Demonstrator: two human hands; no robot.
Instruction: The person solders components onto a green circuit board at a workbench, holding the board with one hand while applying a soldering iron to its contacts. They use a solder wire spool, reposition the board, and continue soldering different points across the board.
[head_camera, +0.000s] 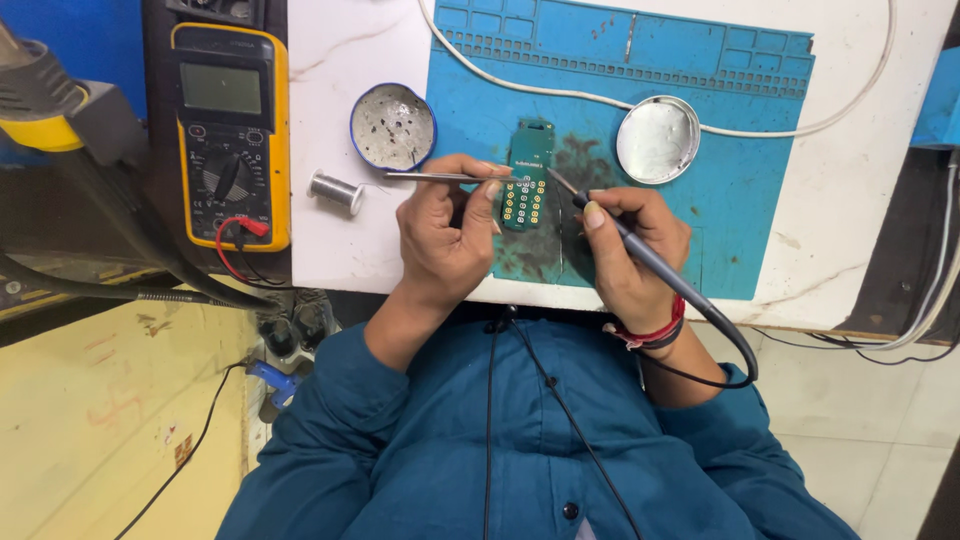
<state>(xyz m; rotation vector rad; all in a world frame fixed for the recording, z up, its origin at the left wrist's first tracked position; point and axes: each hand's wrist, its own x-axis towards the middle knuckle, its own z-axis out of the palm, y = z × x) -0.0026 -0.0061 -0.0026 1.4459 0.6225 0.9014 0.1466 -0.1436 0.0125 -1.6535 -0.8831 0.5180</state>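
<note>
1. Your teal shirt (520, 440) fills the foreground, below the board (526, 178) on the blue mat (740, 200).
2. Left hand (445, 235) pinches tweezers (440, 177), lying crosswise, tips at the board's left edge.
3. Right hand (630, 250) grips the iron (650, 262); its tip meets the board's right edge.
4. Board's long axis points away from you, between both hands.

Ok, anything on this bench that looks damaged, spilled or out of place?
The blue work mat carries dark, scorched-looking stains around the green circuit board, between the left hand and right hand. Nothing looks spilled or tipped over.
</note>
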